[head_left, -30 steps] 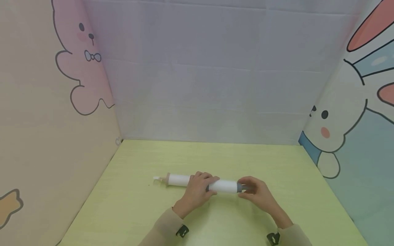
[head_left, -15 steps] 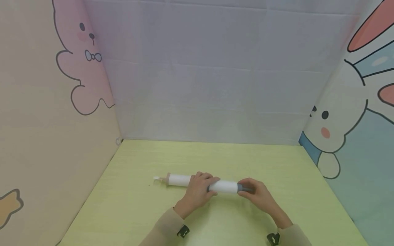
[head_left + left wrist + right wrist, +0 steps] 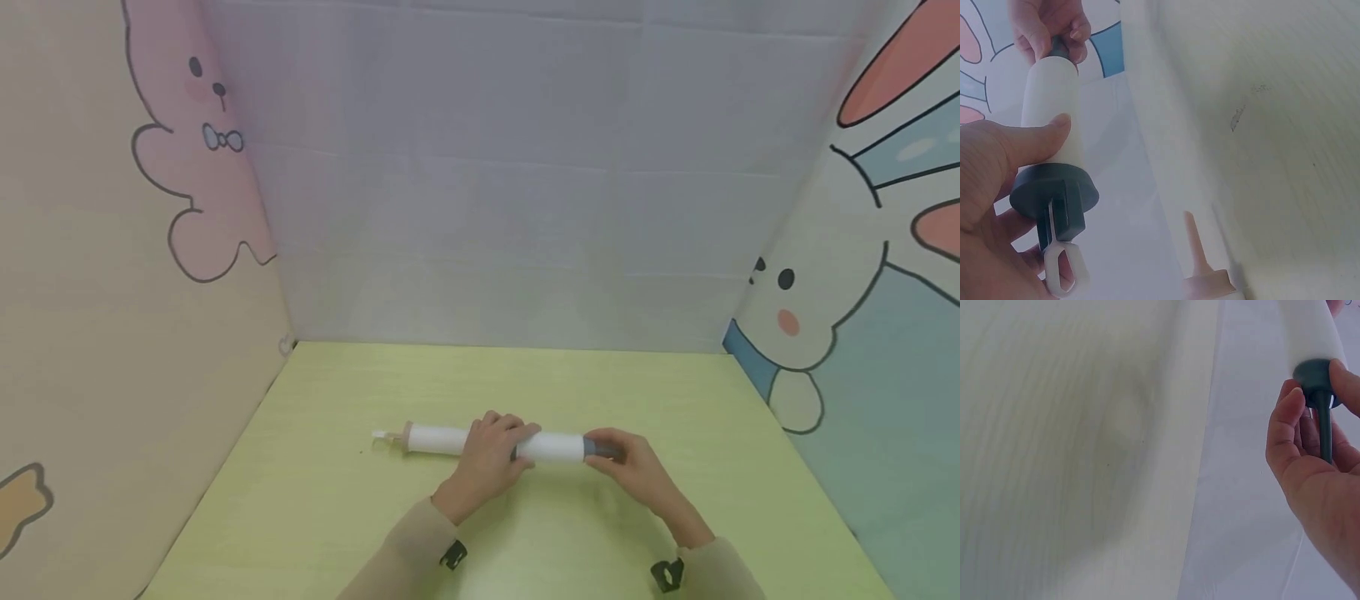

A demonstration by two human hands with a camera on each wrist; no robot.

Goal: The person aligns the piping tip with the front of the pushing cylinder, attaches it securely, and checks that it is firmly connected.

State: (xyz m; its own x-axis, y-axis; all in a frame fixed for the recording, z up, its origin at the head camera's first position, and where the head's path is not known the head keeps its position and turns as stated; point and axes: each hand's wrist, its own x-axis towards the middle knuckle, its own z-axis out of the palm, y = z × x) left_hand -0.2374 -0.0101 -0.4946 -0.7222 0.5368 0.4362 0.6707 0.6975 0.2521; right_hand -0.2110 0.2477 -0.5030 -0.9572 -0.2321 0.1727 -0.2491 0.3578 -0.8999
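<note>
My left hand (image 3: 491, 457) grips a white cylinder (image 3: 551, 447) near its left end, the thumb lying along the white body. In the left wrist view, that end has a round dark green flange (image 3: 1054, 187) and a stubby grip with a white loop (image 3: 1065, 269). With thumb and fingers, my right hand (image 3: 637, 467) pinches the dark green cap (image 3: 1315, 381) at the other end. From this cap a thin dark green stem (image 3: 1325, 434) runs toward the palm. A second white cylinder (image 3: 437, 440), with pinkish ends, lies to the left on the table, partly behind my left hand.
Beneath the hands is a pale yellow-green table (image 3: 337, 517). A plain whitish sheet (image 3: 480, 208) stands at the back. Cartoon-printed panels close the left (image 3: 90, 333) and right (image 3: 885, 350) sides.
My right fingers have closed in on the dark green cap. Both hands and the held cylinder have shifted slightly rightward and away from me; the pinkish-ended cylinder stays put.
</note>
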